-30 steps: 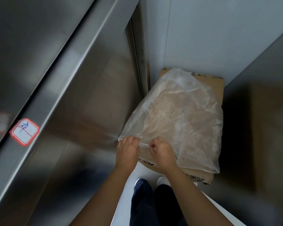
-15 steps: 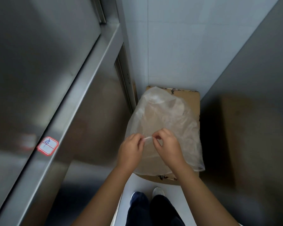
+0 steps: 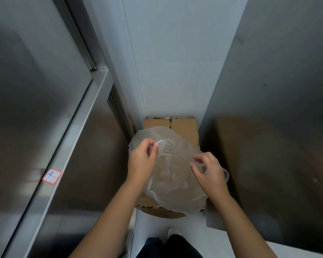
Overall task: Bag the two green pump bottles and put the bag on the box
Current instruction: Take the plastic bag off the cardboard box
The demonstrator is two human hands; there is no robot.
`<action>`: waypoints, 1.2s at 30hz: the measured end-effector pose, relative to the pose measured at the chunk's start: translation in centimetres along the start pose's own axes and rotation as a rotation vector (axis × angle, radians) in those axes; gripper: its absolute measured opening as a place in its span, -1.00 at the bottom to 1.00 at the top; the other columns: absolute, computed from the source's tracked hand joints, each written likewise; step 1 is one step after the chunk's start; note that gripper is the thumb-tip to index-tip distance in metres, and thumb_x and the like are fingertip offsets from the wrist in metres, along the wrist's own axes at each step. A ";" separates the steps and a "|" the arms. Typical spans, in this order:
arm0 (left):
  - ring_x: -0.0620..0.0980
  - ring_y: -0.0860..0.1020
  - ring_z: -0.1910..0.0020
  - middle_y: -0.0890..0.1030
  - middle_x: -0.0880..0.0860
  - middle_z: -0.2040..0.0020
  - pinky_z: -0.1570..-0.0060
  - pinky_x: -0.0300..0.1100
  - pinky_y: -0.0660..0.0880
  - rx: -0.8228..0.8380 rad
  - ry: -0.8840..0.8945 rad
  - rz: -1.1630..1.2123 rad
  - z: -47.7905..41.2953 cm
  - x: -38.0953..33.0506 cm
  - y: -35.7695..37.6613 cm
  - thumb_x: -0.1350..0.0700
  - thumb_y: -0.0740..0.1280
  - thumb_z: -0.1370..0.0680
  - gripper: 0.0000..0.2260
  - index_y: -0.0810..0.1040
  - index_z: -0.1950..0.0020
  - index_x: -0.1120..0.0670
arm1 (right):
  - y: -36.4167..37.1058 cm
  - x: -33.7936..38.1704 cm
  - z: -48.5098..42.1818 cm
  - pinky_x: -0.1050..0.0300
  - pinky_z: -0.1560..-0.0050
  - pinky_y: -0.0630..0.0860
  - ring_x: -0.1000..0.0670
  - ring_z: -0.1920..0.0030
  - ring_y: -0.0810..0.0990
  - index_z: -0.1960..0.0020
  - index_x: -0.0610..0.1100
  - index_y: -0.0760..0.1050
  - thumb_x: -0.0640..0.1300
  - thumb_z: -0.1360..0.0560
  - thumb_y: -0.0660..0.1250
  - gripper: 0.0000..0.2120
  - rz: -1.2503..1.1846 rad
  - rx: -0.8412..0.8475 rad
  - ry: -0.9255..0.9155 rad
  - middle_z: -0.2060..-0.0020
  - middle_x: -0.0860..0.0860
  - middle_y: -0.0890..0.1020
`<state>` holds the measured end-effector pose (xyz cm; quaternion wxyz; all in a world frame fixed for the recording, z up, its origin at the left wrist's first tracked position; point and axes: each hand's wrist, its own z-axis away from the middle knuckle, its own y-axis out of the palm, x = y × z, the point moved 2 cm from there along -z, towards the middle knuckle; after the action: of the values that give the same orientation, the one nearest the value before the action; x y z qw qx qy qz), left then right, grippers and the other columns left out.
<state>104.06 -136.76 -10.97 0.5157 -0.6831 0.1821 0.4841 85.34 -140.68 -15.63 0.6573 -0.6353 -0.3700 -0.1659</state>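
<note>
Clear plastic bag (image 3: 173,175): crumpled and spread over the cardboard box (image 3: 183,127), covering the near and middle part of its top. I can't tell whether the film rests on the cardboard or hangs just above it. What's inside can't be made out through the film.

Left hand (image 3: 141,161): at the bag's 10 o'clock. Thumb and forefinger pinch a thin rolled strip of the bag's rim and the other fingers are curled in.

Right hand (image 3: 211,174): at the bag's 3 o'clock. Fingers are curled and narrow, and thumb and forefinger close on the film at that edge. A loop of bag sticks out just past the knuckles, further toward 3 o'clock.

The two hands are apart, with the bag's rim stretched between them.

Box: flaps closed, with a bare strip of top showing at the bag's 12 o'clock. The far edge is against the white wall (image 3: 175,62) and the near edge shows under the bag at 6 o'clock. It sits on a pale floor (image 3: 175,224).

9 o'clock of the box: steel cabinet (image 3: 35,108), just beside it, with a red-bordered sticker (image 3: 52,175) on its frame bearing a handwritten mark.

3 o'clock: steel panel (image 3: 278,90), also just beside the box, with a brown reflection of the cardboard in it.

6 o'clock, bottom of frame: dark trousers (image 3: 168,246) and one white shoe tip (image 3: 172,232) near the box.
</note>
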 end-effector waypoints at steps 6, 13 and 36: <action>0.13 0.54 0.25 0.58 0.17 0.26 0.25 -0.03 0.50 -0.059 0.022 0.097 0.8 -2.9 -0.4 0.10 0.25 -0.55 -0.87 0.51 0.18 0.05 | -3.0 -3.5 3.3 0.20 -0.03 0.37 0.01 -0.06 0.48 -0.06 -0.15 0.50 -0.15 -0.46 0.34 -0.81 0.027 -0.035 0.172 0.04 0.01 0.52; -0.05 0.51 0.31 0.57 0.10 0.30 0.31 -0.31 0.42 -0.125 0.057 0.122 1.7 -3.5 -1.9 0.13 0.25 -0.55 -0.86 0.50 0.21 0.02 | -3.8 -6.0 6.2 0.05 0.07 0.48 -0.07 -0.02 0.51 -0.04 -0.16 0.49 -0.10 -0.47 0.31 -0.81 0.083 -0.106 0.374 0.05 -0.04 0.52; -0.19 0.49 0.35 0.54 -0.06 0.36 0.30 -0.35 0.43 -0.259 0.041 0.094 3.6 -2.1 -6.3 0.10 0.26 -0.55 -0.84 0.49 0.23 -0.06 | 1.5 -4.1 5.8 0.21 0.26 0.40 0.03 0.18 0.50 -0.24 -0.19 0.34 -0.24 -0.53 0.20 -0.72 -0.452 -0.125 0.610 0.10 -0.08 0.53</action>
<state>106.11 -131.56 -5.84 0.3960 -0.7443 0.1605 0.5133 82.03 -135.98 -20.06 0.6439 -0.4982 -0.2771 -0.5102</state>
